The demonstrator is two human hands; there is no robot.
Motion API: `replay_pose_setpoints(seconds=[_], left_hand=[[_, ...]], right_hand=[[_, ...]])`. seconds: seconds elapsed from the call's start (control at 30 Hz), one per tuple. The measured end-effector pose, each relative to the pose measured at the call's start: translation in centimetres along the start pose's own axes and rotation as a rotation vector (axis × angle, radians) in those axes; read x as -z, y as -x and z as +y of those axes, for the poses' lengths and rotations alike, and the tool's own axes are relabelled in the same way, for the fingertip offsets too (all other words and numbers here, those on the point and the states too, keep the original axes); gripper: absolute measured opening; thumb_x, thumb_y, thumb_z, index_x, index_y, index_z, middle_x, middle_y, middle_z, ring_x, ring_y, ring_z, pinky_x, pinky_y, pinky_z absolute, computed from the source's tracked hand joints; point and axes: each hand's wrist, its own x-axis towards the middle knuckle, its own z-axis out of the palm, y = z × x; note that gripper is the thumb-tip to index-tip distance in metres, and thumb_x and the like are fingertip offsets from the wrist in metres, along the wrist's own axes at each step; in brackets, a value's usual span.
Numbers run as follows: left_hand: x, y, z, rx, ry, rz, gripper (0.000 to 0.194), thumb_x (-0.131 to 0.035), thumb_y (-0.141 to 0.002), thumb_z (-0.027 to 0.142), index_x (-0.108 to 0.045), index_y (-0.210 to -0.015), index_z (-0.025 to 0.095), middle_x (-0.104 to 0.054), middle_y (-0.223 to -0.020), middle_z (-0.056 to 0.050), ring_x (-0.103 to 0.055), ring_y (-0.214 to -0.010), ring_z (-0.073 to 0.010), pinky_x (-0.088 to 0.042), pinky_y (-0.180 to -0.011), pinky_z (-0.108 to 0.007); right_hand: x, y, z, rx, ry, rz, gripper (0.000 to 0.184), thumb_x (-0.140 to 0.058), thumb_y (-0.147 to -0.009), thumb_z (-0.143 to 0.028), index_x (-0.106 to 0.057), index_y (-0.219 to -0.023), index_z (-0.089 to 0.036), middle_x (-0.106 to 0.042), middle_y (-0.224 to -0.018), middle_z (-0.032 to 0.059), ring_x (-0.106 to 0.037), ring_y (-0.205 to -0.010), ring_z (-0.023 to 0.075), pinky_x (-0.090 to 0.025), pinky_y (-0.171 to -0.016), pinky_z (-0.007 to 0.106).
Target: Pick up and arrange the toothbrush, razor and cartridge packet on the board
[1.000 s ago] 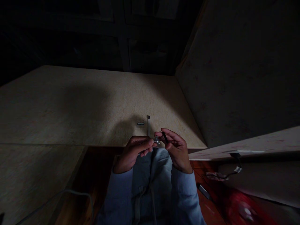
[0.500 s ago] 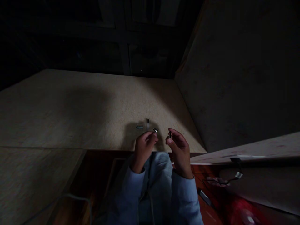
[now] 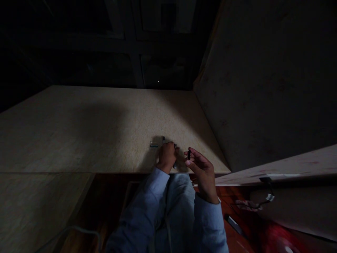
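My left hand (image 3: 167, 155) is turned knuckles up at the tabletop's front edge, fingers closed round a small shiny metal piece. A dark bit of this piece (image 3: 175, 145) shows beyond the fingers, and a greyish end shows below; its kind is unclear. To its right, my right hand (image 3: 204, 172) pinches a short black bar-like piece (image 3: 189, 155) upright between thumb and fingers. Just left of my left hand lies a small clear case (image 3: 154, 144) with a dark strip in it. A thin pale stick with a dark tip (image 3: 163, 138) is partly hidden by the left hand.
The pale tabletop (image 3: 110, 133) runs back to dark window panes (image 3: 163, 70). A patterned panel (image 3: 263, 98) rises on the right. Below it are a cable (image 3: 263, 202) and a long grey object (image 3: 234, 224) on the reddish floor. Another cable (image 3: 81, 230) curves at lower left.
My left hand has turned over from a fingertip pinch to knuckles up, moving slightly up over the table with the metal piece. My right hand still holds the black piece, almost unmoved.
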Motion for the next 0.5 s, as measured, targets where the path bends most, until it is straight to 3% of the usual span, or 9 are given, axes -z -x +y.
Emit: replay_pose_setpoints(seconds=[0.27,0.4,0.5], left_hand=[[0.1,-0.3,-0.2,-0.01,-0.073,0.016,0.036,-0.056,-0.095,0.042,-0.077,-0.095,0.013,-0.077,-0.1,-0.021,-0.074,-0.092,-0.0282,-0.048,-0.072,-0.032],[1.1,0.9,-1.3,0.038,-0.053,0.097,0.038,-0.055,-0.096,0.047,-0.077,-0.09,0.017,-0.078,-0.093,-0.016,-0.074,-0.088,-0.0261,-0.047,-0.069,-0.031],[1.6,2.5,-2.9,0.136,-0.035,0.138,0.028,-0.058,-0.095,0.04,-0.076,-0.091,0.02,-0.079,-0.096,-0.012,-0.074,-0.09,-0.0237,-0.046,-0.071,-0.029]], right_hand=[[0.2,0.3,-0.5,-0.036,-0.095,-0.054,0.045,-0.088,-0.065,-0.028,-0.078,-0.109,-0.027,-0.08,-0.099,0.004,-0.07,-0.091,0.02,-0.056,-0.088,0.038],[0.3,0.4,-0.5,-0.071,-0.152,-0.104,0.046,-0.088,-0.066,-0.029,-0.078,-0.111,-0.027,-0.079,-0.099,0.004,-0.069,-0.088,0.0191,-0.056,-0.085,0.036],[0.3,0.3,-0.3,-0.078,-0.174,-0.122,0.048,-0.089,-0.064,-0.03,-0.078,-0.111,-0.026,-0.079,-0.099,0.0047,-0.069,-0.086,0.0191,-0.056,-0.083,0.035]])
